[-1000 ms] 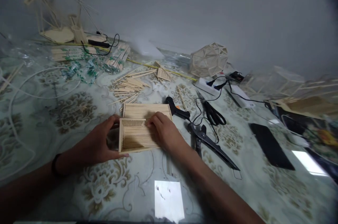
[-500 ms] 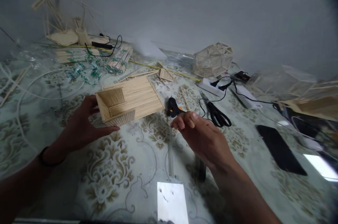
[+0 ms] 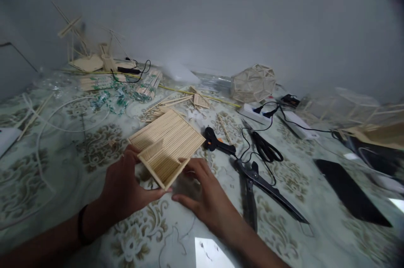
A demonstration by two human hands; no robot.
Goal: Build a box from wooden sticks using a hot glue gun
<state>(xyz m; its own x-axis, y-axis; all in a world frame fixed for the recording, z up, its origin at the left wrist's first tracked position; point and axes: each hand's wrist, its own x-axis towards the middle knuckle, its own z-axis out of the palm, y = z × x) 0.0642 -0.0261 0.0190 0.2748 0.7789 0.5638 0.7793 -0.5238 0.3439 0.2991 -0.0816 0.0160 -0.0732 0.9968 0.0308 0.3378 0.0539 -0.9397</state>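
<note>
A small model of thin wooden sticks (image 3: 173, 131), a flat panel with a low-walled box section at its near end, is tilted over the table. My left hand (image 3: 124, 181) grips its near left corner, thumb under the front edge. My right hand (image 3: 205, 194) has its fingers on the box's right wall, with the thumb just below the near corner. Right of the model lies a black glue gun (image 3: 217, 141). Beyond my right hand rests a dark long-handled cutting tool (image 3: 261, 186), with black-handled scissors (image 3: 267, 146) behind it.
White power strips (image 3: 257, 113) with black plugs stand at the back right, their cords running across the cloth. A black phone-like slab (image 3: 352, 192) lies at the right. Stick bundles (image 3: 150, 85), green-printed wrappers (image 3: 115, 99) and a polyhedral stick frame (image 3: 254, 83) are along the back.
The model has been turned and shifted right and nearer, its box end now facing me. My right hand has moved left and down onto it, uncovering the cutting tool.
</note>
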